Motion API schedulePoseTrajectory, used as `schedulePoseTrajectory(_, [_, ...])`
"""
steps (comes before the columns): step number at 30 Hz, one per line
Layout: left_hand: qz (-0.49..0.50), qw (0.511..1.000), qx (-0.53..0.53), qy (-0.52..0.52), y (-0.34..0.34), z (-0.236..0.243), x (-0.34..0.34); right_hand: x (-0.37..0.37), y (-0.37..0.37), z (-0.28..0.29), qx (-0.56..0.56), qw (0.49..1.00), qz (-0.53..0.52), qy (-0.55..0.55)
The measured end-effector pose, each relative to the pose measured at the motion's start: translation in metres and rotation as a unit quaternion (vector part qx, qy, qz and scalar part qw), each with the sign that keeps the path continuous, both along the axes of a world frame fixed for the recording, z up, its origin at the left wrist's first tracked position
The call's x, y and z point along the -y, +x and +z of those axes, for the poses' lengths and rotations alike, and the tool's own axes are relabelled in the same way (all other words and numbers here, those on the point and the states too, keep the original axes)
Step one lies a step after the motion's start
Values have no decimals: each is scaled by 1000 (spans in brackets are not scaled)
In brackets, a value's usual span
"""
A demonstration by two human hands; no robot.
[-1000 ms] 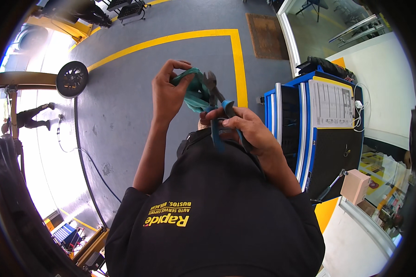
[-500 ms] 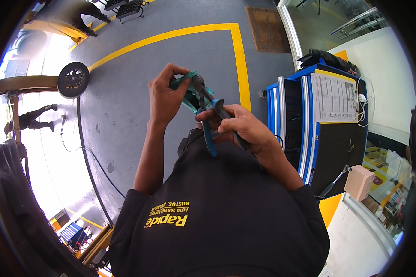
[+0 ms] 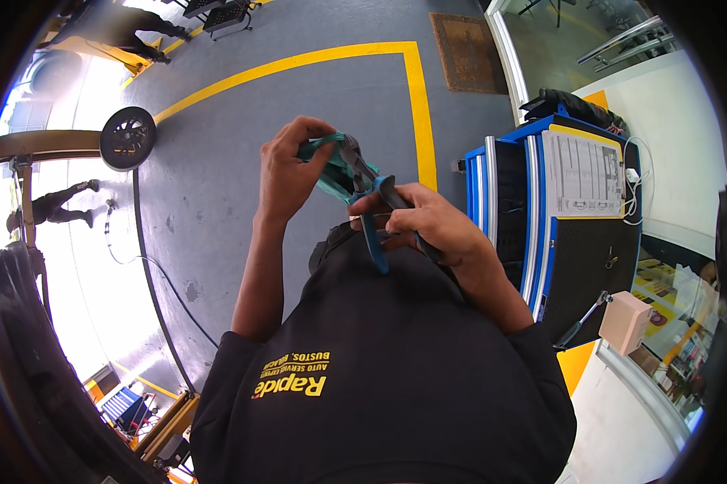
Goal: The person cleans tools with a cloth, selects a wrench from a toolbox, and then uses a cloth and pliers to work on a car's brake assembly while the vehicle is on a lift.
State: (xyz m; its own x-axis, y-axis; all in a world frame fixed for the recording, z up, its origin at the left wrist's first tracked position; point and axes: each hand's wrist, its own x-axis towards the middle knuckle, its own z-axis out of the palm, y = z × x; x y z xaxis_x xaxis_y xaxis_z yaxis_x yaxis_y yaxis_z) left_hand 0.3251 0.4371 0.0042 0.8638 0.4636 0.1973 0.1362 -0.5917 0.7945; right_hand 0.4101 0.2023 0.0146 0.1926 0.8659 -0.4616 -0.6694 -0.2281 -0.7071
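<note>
My left hand (image 3: pixel 289 171) is closed, its thumb and fingers pinching a crumpled teal cloth (image 3: pixel 333 177) in front of my chest. In my right hand (image 3: pixel 442 226) is a pair of pliers (image 3: pixel 361 171) with blue and dark handles, which are spread apart between the thumb and fingers. The grey jaws point up toward the left fingertips and lie against the cloth. Whether the jaws grip any of it, I cannot tell. Part of the cloth hangs behind the pliers.
To the right stands a blue tool cabinet (image 3: pixel 550 266) with an open drawer, a clipboard with papers (image 3: pixel 583 173) and a ratchet (image 3: pixel 581 323). A small cardboard box (image 3: pixel 626 323) sits at its corner. A wheel (image 3: pixel 128 139) is at left, with two people beyond.
Both hands have shifted only slightly. The pliers' jaws and handles have moved a little to the right, and the left fingers sit a touch lower on the cloth.
</note>
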Motion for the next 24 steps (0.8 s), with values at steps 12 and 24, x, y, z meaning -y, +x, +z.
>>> schedulePoseTrajectory(12, [-52, 998, -17, 38, -9, 4, -3, 6, -2, -4, 49, 999, 2, -21])
schedulePoseTrajectory(24, [-45, 998, 5, 37, -11, 4, -2, 4, -4, 6, 131, 990, 19, -49])
